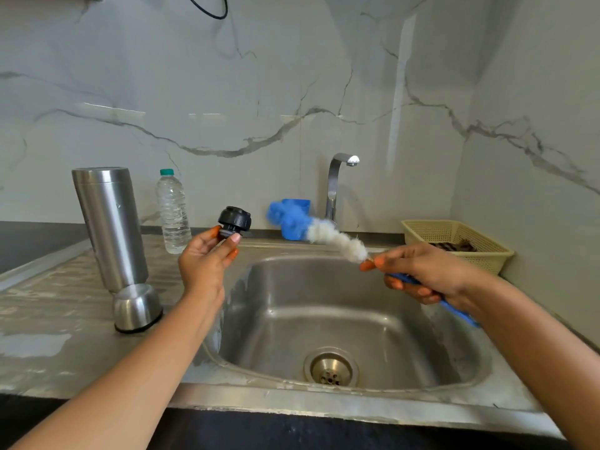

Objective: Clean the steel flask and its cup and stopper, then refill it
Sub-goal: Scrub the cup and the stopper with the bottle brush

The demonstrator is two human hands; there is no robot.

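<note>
The tall steel flask [108, 222] stands on the wet drainboard at the left. Its steel cup [137, 307] sits upside down in front of it. My left hand [206, 259] pinches the black stopper [234, 221] by its lower end, holding it up over the sink's left rim. My right hand [418, 274] grips the blue handle of a bottle brush [319, 230]. The brush's white and blue bristles point up and left toward the stopper, a short gap away.
The steel sink [383, 319] with its drain [331, 370] lies below both hands. A tap [337, 183] stands behind it, beside a blue holder [293, 219]. A plastic water bottle [172, 211] stands right of the flask. A beige basket [454, 241] sits at the right.
</note>
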